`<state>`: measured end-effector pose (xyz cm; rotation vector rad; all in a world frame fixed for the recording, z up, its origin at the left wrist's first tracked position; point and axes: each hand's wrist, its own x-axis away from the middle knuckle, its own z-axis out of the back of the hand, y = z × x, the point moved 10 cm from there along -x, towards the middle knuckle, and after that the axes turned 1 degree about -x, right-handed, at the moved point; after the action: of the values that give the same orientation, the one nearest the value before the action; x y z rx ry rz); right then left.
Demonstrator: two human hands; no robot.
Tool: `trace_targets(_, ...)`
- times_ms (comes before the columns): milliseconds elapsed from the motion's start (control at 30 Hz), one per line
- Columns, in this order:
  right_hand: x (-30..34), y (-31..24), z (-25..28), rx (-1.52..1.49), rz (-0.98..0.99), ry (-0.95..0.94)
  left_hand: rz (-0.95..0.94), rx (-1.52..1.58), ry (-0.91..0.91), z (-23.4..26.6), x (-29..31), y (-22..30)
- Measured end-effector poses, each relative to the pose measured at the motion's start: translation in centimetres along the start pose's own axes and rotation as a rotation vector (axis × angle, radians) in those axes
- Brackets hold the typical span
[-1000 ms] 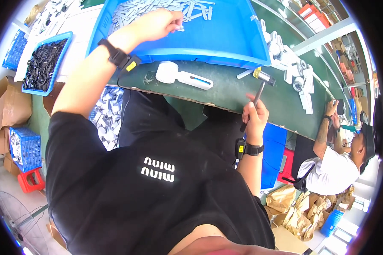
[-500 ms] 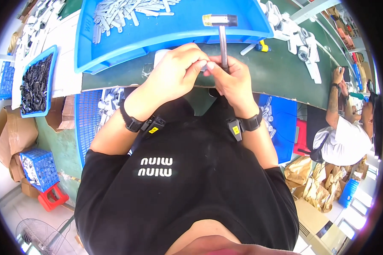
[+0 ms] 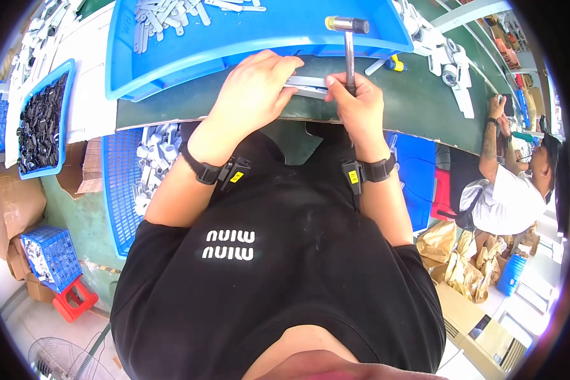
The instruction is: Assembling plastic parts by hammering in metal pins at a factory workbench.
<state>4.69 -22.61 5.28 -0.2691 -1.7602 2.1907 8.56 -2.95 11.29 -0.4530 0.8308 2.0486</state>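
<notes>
Over the green bench's near edge, a pale grey elongated part [image 3: 309, 87] lies between my two hands, with a narrow dark gap along its length. My left hand [image 3: 254, 88] is closed on its left end, thumb below and fingers above. The right hand [image 3: 362, 104] keeps a small mallet [image 3: 349, 54] upright in its grip; one end of the mallet's head is yellowish, the other black. Thumb and fingertip of that same hand pinch the part's right end. How the fingers sit behind the part is hidden.
Beyond my hands stands a large blue tray [image 3: 190, 73] with flat grey pieces. A small blue tray [image 3: 65, 120] of black parts is at left. White fittings [image 3: 451, 73] and a yellow-and-black tool [image 3: 396, 63] lie at right. A co-worker [image 3: 510, 196] is at far right.
My hands have moved apart, and the pale part shows lengthwise between them. The mallet has shifted slightly right, still in my right hand.
</notes>
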Motion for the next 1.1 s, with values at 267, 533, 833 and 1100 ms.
trace_targets(267, -0.1, 0.6, 0.1, 0.176, -0.034, -0.009, 0.070, 0.170, -0.029, -1.2, 0.6, -1.9)
trace_targets(533, -0.5, 0.0, 0.1, 0.350, 0.135, 0.030, 0.019, 0.105, -0.036, -1.0, 0.3, -1.1)
trace_targets(833, -0.1, 0.1, -0.1, 0.308, 0.162, 0.029, 0.001, -0.082, -0.057, -2.5, -0.3, 1.1)
trace_targets(1100, 0.0, -0.1, 0.2, 0.301, 0.210, 0.044, -0.059, -0.098, -0.036, -3.7, 0.1, 1.8)
